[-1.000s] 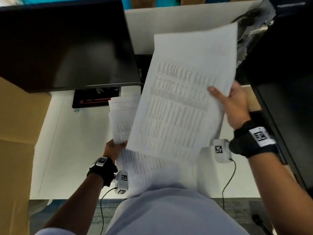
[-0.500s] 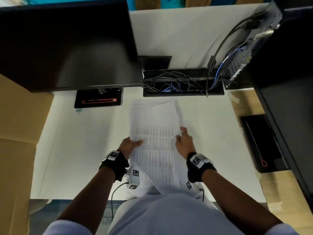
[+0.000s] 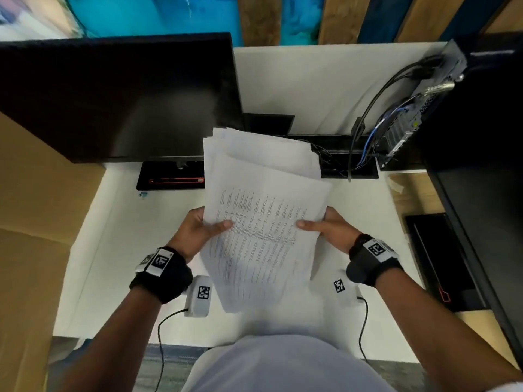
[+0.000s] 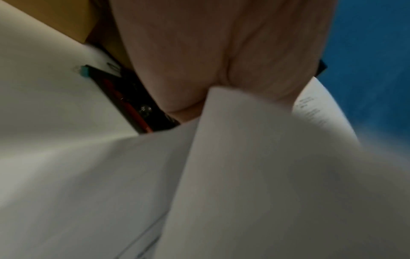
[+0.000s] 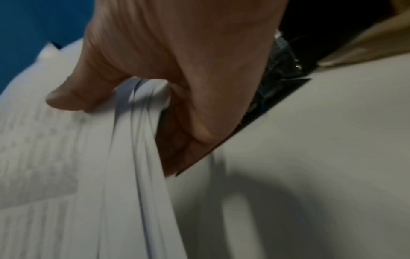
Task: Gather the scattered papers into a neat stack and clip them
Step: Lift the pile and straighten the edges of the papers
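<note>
A loose stack of printed papers [image 3: 263,210] is held up above the white desk [image 3: 119,250], its sheets fanned unevenly at the far end. My left hand [image 3: 201,226] grips the stack's left edge, thumb on top. My right hand [image 3: 322,226] grips the right edge the same way. In the right wrist view the thumb [image 5: 73,98] presses on the top sheet and several paper edges [image 5: 142,112] bunch in the palm. In the left wrist view the papers [image 4: 255,157] run under my palm [image 4: 221,52]. No clip is visible.
A dark monitor [image 3: 119,97] stands at the back left on a black base [image 3: 172,176]. A cable tray [image 3: 348,165] and a small computer [image 3: 418,108] sit at the back right. Cardboard [image 3: 36,222] borders the left; a black panel [image 3: 486,193] flanks the right.
One second ago my right hand held one sheet high; it was laid onto the pile. Both hands now grip the stack by its sides and have lifted it off the desk.
</note>
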A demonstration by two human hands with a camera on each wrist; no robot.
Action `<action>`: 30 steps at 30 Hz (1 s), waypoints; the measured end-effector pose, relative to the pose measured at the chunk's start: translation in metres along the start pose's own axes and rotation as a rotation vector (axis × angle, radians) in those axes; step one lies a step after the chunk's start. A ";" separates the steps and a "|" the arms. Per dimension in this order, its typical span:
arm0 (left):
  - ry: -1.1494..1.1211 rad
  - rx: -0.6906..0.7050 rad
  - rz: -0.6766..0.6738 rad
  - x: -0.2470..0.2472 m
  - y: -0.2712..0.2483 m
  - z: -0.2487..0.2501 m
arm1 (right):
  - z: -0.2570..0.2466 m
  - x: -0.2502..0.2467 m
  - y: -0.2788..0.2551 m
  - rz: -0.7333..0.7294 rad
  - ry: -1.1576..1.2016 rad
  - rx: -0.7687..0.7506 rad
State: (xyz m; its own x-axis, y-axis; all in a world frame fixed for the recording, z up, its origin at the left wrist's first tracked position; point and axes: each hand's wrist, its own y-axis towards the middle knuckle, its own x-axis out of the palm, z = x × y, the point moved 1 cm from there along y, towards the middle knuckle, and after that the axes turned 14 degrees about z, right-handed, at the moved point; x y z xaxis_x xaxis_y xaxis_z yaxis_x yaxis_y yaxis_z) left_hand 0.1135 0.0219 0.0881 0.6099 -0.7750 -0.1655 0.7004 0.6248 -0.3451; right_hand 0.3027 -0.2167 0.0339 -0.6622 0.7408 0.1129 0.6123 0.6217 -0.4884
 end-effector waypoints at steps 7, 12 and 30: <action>-0.052 -0.190 -0.322 -0.004 0.012 0.028 | -0.058 0.003 -0.001 -0.110 0.158 -0.133; -0.020 -0.214 -0.216 0.010 0.015 -0.008 | -0.027 0.004 0.003 0.028 0.084 0.107; -0.202 0.298 0.205 0.029 -0.016 0.092 | -0.115 0.040 -0.045 0.421 0.089 -0.506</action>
State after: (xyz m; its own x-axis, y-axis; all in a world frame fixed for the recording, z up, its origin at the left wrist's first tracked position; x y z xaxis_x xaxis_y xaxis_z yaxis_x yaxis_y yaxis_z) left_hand 0.1538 -0.0019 0.1744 0.7878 -0.6159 -0.0077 0.6153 0.7874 -0.0360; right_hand 0.2977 -0.1859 0.1597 -0.2975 0.9511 0.0830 0.9525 0.3016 -0.0421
